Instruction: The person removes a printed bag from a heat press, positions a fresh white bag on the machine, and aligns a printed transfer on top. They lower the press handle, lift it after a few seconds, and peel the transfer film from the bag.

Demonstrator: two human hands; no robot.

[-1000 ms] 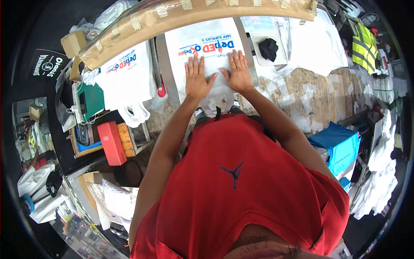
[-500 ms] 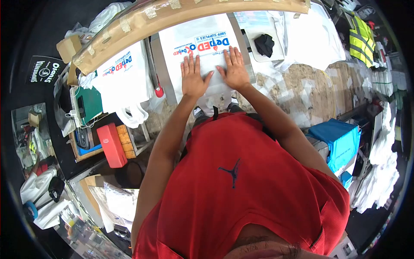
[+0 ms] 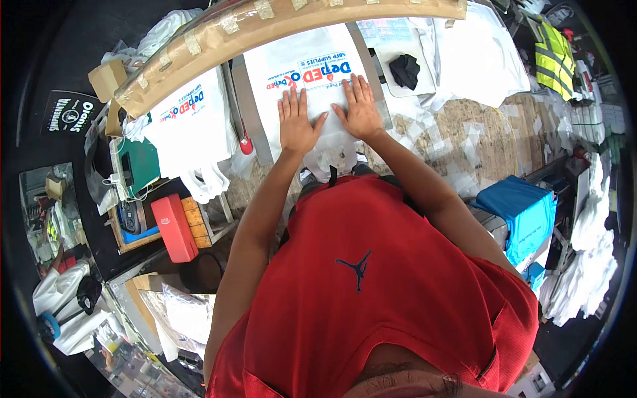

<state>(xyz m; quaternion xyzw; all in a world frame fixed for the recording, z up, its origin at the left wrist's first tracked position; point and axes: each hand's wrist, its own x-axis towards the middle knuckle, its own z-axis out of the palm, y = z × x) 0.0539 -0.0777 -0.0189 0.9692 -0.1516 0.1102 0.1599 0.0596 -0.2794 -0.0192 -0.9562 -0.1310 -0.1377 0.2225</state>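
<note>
A white bag [image 3: 269, 60] with blue and red "DepED" print lies flat on a grey board [image 3: 239, 86]. My left hand [image 3: 300, 124] rests palm down on the bag's lower left part, fingers stretched out below the print. To its right, my right hand [image 3: 360, 111] lies flat on the same bag, fingertips near the edge of the lettering. Both thumbs point inward, with a gap between them. Neither hand grips anything. The bag's lower end hangs toward my body.
A stack of similar printed white bags [image 3: 189, 136] sits at the left. A long taped cardboard piece [image 3: 285, 23] spans the top. Black cloth [image 3: 405, 71] lies on a white platen to the right. A red box [image 3: 174, 227] stands lower left, blue cloth [image 3: 517, 209] lower right.
The head view has shifted very slightly. Both hands stay flat in the same place on the bag.
</note>
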